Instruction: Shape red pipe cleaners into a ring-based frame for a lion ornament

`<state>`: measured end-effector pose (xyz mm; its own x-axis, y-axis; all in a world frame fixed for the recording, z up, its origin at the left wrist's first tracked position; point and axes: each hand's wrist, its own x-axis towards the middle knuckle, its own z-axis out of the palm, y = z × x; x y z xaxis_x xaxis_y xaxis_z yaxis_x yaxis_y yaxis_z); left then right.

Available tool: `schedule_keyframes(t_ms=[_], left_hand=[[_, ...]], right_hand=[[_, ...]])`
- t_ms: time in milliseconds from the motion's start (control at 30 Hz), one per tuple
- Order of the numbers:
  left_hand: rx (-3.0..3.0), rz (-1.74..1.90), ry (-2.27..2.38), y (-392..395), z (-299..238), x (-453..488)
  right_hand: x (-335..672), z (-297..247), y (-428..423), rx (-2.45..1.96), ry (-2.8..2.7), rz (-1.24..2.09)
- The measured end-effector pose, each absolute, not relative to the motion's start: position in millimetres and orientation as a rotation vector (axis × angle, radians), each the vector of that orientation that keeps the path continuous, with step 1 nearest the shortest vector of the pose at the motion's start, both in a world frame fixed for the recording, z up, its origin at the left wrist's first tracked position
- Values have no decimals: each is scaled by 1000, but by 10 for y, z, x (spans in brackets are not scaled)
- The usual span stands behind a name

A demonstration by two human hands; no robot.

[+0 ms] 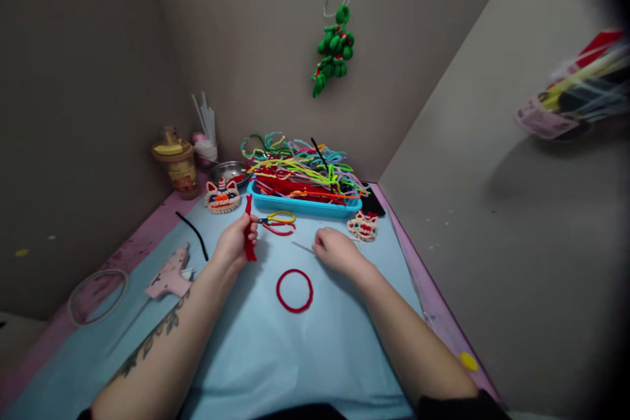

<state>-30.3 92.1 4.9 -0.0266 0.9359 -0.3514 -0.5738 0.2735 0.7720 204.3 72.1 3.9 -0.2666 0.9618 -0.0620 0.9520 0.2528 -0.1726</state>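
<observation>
The left hand (pixel 235 241) pinches a small bunch of red stems (pixel 249 243) that stand up near the middle of the blue mat (pixel 295 361). The right hand (pixel 332 247) has its fingers curled and pressed together, and a thin grey stick (pixel 302 247) pokes out to the left from them. What the stick is, I cannot tell.

One red ring (pixel 278 290) is done, it seems, and lies flat by itself on the near side, between the two arms. The stems in the left hand are not a ring yet, so their part looks left to do. Two fuzzy faces look all made: one on the left (pixel 222 199) and one on the right (pixel 363 228).

The mat has lots of bare room around the ring and on the near side. The far side is tight: the pliers (pixel 264 220) lie just beside the left fingers, and the blue tray (pixel 305 206) of stems sits behind. A glue gun (pixel 167 275) is left of the left arm. Grey walls (pixel 467 210) stand on the left, right and far sides.
</observation>
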Motion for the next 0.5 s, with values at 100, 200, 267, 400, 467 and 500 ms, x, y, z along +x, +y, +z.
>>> schedule_keyframes(t_ms=[100,200,267,400,467,500], left_hand=[[484,1241,1016,895,35,-258],[556,1185,1015,859,-6,-210],[622,1157,1007,840,-41,-190],[778,1159,1023,815,-89,-156],[867,1149,1031,794,-88,-125],[913,1132,1026,779,-83,-104]], right_hand=[[1883,81,1009,-1920,-2437,117],[1733,46,1265,-1921,-2463,36],[1688,-3,1356,-1919,-2465,19],[1722,-86,1293,-1798,-2298,115],[1738,-105,1164,-1613,-2066,354],[1733,-110,1087,-1509,-1927,525]])
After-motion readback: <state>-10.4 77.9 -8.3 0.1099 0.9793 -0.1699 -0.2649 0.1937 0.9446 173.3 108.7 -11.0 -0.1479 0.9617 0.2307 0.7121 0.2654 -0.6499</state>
